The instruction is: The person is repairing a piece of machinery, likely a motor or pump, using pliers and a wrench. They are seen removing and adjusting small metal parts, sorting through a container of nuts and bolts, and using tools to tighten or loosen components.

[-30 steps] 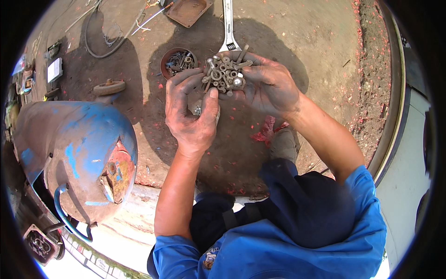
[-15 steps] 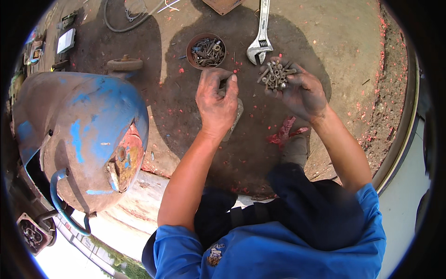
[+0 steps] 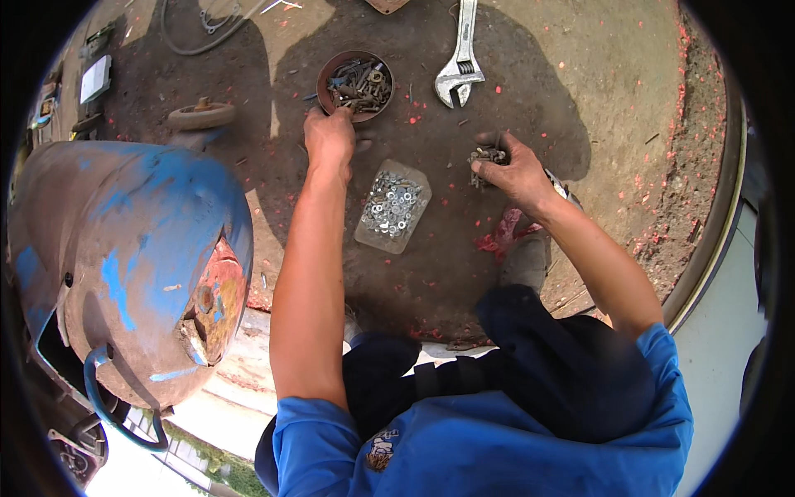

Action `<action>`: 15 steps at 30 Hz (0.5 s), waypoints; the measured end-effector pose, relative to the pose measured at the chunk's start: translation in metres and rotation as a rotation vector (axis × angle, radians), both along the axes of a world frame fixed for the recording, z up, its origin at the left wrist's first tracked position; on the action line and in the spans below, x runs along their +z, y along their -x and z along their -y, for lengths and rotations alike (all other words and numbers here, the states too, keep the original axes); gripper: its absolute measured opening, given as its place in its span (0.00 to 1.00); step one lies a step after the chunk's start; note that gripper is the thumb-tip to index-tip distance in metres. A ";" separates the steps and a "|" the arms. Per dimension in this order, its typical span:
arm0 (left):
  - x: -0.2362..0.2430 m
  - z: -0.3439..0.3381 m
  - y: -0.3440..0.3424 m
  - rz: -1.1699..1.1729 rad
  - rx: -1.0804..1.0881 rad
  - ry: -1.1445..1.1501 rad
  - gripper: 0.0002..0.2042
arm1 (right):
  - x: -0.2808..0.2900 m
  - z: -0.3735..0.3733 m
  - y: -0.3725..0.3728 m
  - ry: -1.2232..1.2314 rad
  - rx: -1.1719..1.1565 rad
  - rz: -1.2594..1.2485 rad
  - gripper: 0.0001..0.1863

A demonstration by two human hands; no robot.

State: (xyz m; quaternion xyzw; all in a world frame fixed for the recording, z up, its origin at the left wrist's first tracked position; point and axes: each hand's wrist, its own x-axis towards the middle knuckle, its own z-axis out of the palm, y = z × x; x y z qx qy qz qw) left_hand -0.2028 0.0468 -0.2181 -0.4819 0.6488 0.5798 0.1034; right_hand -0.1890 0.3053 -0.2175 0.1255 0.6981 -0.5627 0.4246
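My left hand [image 3: 330, 141] reaches to the near rim of a brown round bowl [image 3: 321, 85] filled with mixed dark bolts and small metal parts; its fingertips are partly hidden and blurred, so I cannot tell their grip. My right hand [image 3: 517, 174] is closed on a clump of bolts and nuts [image 3: 489, 159]. Between my hands, slightly nearer me, a translucent plastic tray [image 3: 381, 238] holds many shiny washers and nuts. A large adjustable wrench [image 3: 455, 74] lies on the dirty ground above my right hand.
A rusty blue metal body [image 3: 124, 257] with a bent handle fills the lower left, a small wheel [image 3: 201, 118] beyond it. A hose [image 3: 190, 45] lies at the top left. A pink rag [image 3: 501, 236] is beside my foot. A curved edge runs along the right.
My hands have separated. My left hand has moved up and left to the bowl, uncovering the plastic tray. My right hand, with the bolts, has moved slightly lower and turned inward.
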 end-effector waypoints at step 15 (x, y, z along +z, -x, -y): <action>0.048 -0.078 -0.042 -0.401 0.016 -0.177 0.18 | 0.061 0.015 0.016 0.151 0.023 -0.411 0.40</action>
